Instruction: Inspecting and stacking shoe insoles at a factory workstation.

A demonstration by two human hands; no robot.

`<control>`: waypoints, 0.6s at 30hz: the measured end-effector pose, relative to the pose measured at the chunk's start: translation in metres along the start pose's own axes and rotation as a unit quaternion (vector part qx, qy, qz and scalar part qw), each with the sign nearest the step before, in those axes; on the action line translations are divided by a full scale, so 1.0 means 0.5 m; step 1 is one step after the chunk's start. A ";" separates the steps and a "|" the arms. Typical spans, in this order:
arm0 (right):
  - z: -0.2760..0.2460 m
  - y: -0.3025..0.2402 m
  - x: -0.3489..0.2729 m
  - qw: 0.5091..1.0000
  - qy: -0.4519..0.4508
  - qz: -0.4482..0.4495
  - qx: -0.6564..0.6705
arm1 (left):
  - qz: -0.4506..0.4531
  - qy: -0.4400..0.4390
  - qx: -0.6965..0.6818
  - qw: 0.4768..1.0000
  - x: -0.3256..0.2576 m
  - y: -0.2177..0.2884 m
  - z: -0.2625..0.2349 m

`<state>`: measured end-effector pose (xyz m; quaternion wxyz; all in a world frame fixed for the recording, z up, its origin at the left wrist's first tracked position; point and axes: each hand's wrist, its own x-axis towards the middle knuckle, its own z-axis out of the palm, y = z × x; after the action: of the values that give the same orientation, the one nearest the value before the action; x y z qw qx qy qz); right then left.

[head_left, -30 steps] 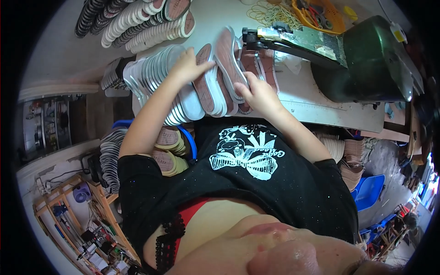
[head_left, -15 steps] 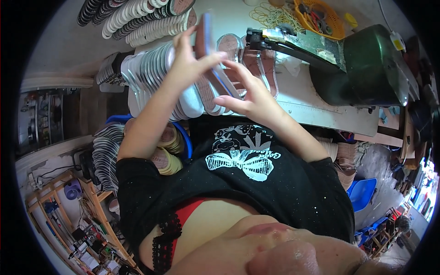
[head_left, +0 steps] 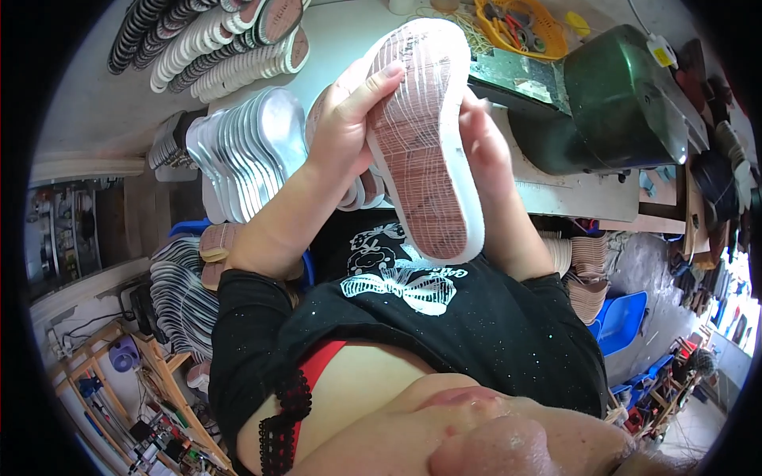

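A shoe sole point(head_left: 421, 151) with a brown, white-threaded face and a thick white rim is held up in front of my chest, its face turned toward me. My left hand point(head_left: 349, 115) is closed on its left edge, the thumb lying across the brown face and the other fingers hidden behind. Beside the right edge is my right hand point(head_left: 486, 147), fingers bent and smeared by motion; whether it touches the sole I cannot tell. Just left of my left forearm, a row of silvery-white soles point(head_left: 246, 147) leans together on the table point(head_left: 333, 32).
More stacked soles point(head_left: 230, 44) lie at the far left. A green machine point(head_left: 615, 103) stands at the right, and a yellow basket point(head_left: 524, 32) of tools sits behind it. Striped soles point(head_left: 182, 293) are piled low left; a blue stool point(head_left: 623, 321) is low right.
The sole was edge-on between both hands; now its brown face is turned toward me and it is nearer. My right hand has shifted to its right side.
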<state>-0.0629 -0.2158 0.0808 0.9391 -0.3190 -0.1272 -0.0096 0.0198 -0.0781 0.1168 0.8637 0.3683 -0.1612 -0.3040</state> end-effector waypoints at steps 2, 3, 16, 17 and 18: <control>-0.010 0.015 -0.004 0.999 0.037 0.002 -0.016 | 0.005 -0.014 0.000 1.000 0.000 -0.015 0.015; -0.016 0.022 -0.006 0.997 0.071 0.008 -0.032 | 0.012 -0.027 -0.001 1.000 -0.001 -0.020 0.023; -0.001 -0.054 -0.002 0.913 0.078 -0.050 -0.397 | 0.234 0.075 0.343 0.907 -0.013 -0.022 0.007; -0.002 -0.051 -0.001 0.895 0.073 -0.063 -0.435 | 0.233 0.073 0.345 0.906 -0.010 -0.020 0.005; -0.004 -0.048 0.001 0.876 0.068 -0.076 -0.472 | 0.240 0.070 0.390 0.886 -0.007 -0.019 0.003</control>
<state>-0.0643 -0.2358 0.0937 0.6798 -0.7121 -0.0677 -0.1619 0.0125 -0.0819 0.1109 0.7060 0.6462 -0.2888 0.0264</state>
